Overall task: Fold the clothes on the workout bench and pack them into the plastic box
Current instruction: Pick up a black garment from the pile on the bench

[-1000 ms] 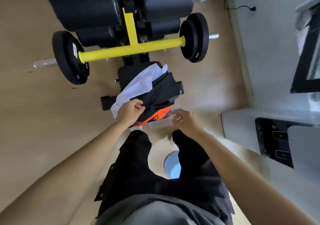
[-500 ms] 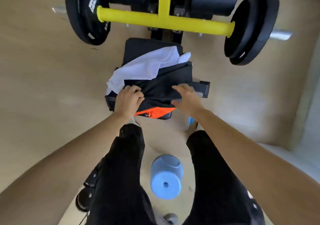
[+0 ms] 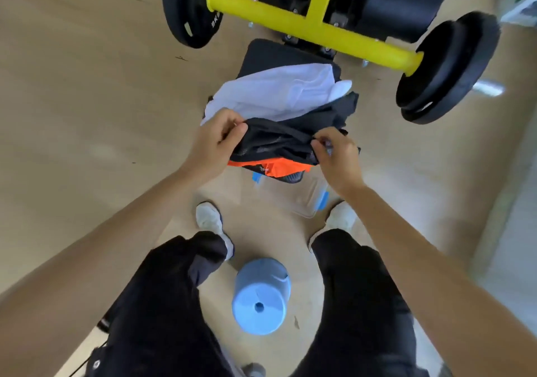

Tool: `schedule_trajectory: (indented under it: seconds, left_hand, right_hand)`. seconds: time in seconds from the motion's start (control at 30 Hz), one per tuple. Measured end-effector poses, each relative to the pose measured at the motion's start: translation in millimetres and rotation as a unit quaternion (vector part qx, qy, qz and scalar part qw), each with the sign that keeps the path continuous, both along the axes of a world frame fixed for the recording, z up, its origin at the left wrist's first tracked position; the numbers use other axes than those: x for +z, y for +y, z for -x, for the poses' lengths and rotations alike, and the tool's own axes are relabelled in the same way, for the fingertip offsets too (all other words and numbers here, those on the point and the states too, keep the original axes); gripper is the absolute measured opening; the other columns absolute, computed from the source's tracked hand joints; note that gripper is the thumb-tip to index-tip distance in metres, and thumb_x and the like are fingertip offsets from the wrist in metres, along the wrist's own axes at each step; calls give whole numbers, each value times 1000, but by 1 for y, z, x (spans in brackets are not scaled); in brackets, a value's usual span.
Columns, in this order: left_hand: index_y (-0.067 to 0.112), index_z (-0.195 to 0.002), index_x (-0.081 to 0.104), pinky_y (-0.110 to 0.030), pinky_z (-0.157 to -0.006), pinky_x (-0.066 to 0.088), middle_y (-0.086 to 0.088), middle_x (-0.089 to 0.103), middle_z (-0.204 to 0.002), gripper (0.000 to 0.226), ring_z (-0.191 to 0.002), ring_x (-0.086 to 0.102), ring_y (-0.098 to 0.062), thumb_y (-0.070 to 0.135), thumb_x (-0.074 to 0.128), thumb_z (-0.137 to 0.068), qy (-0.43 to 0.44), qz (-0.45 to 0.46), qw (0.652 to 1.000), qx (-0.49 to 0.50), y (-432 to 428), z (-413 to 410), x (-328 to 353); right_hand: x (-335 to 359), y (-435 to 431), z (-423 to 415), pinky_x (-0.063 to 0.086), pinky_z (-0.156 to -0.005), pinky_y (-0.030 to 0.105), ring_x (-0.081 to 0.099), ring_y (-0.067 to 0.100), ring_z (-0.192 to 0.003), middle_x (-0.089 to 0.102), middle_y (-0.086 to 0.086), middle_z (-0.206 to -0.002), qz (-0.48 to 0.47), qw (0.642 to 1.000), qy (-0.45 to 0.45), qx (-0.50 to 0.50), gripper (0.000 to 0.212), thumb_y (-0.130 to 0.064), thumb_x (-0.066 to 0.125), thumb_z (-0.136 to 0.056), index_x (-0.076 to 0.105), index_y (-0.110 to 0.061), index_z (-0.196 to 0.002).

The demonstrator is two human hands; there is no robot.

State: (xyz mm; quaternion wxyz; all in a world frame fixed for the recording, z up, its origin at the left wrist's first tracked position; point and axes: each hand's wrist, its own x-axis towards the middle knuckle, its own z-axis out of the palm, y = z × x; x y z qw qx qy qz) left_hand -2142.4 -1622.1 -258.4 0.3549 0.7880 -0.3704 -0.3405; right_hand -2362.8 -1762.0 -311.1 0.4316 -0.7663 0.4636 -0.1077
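Black garment (image 3: pixel 279 141) sits on the workout bench (image 3: pixel 270 54) pile; we see left hand (image 3: pixel 216 144) and right hand (image 3: pixel 338 155) each pinching its near edge. Lifting it may drag the white garment (image 3: pixel 276 94) or orange piece (image 3: pixel 279 169) onto the floor (image 3: pixel 87 115) beside the plastic box (image 3: pixel 302 199), seemingly lidless.

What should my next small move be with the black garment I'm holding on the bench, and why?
Probably lift the crumpled black fabric garment clear of the pile and spread it to fold. The left hand and right hand pinch its near edge, it lies bunched over a white cloth garment and an orange fabric piece, and the clear plastic box sits below.
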Motion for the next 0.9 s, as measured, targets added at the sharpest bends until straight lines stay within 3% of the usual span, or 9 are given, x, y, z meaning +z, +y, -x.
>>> schedule_trajectory:
  seconds: [0.1,0.17,0.23,0.43,0.53,0.6,0.73,0.83,0.9]
  left_hand:
    - [13,-97,58,-16,-59,36,9,54,-69,8,-60,44,-2,19,55,-100,70,5,998,2,28,-4,22]
    - [13,-97,60,-17,-57,37,1,56,-70,8,-59,45,-5,20,56,-100,110,-1,994,6,47,-3,34]
    - [10,-96,61,-13,-57,37,11,58,-67,8,-57,47,0,15,56,-101,142,-8,990,8,64,1,42]
    - [6,-98,65,-8,-61,40,21,65,-67,6,-63,56,6,5,59,-98,221,-28,975,-26,93,52,25]
    - [13,-98,68,-15,-66,48,9,71,-75,11,-71,64,-2,4,61,-96,266,-31,962,-50,101,77,-9]
    - [17,-107,70,-16,-72,50,2,73,-86,20,-78,66,-3,5,68,-92,264,-30,961,-71,105,83,-37]
    - [33,-127,63,-27,-89,54,13,72,-109,56,-99,67,-2,38,79,-74,107,-79,972,-191,118,94,-118]
    - [27,-106,70,-38,-68,54,16,67,-89,46,-75,64,-6,60,58,-77,-72,-78,968,-228,129,101,-180]
    - [22,-88,67,-31,-55,45,13,56,-74,39,-68,61,-14,57,52,-80,-160,-43,954,-250,135,104,-211]
  right_hand:
    - [58,36,6,47,-71,16,60,5,-72,60,-13,-76,-73,996,-28,-31,5,-7,59,-94,61,-10,-92]
    - [84,60,9,50,-69,20,60,13,-66,62,-4,-73,-104,993,-31,-41,6,-6,59,-94,62,-12,-93]
    - [100,80,10,50,-68,24,57,12,-63,60,-1,-69,-128,991,-18,-43,10,-11,63,-93,64,-17,-101]
    - [77,127,14,38,-59,15,39,5,-55,45,-11,-56,-223,971,-31,80,67,-20,78,-83,47,-38,-140]
    - [35,133,30,34,-56,10,43,1,-50,49,-15,-51,-204,974,-34,90,30,-16,76,-84,70,-15,-113]
    - [5,128,44,31,-51,10,40,2,-47,49,-12,-52,-199,976,-40,75,11,-13,76,-85,70,-4,-88]
    - [-51,105,72,32,-47,10,41,1,-45,52,-13,-52,-218,972,-40,81,17,-12,70,-90,66,2,-82]
    - [-97,85,94,31,-51,9,39,2,-48,51,-12,-57,-176,980,-32,90,18,-13,68,-91,66,2,-82]
    - [-132,72,108,33,-53,8,42,1,-50,51,-17,-54,-152,984,-26,86,18,-13,68,-92,65,0,-80]
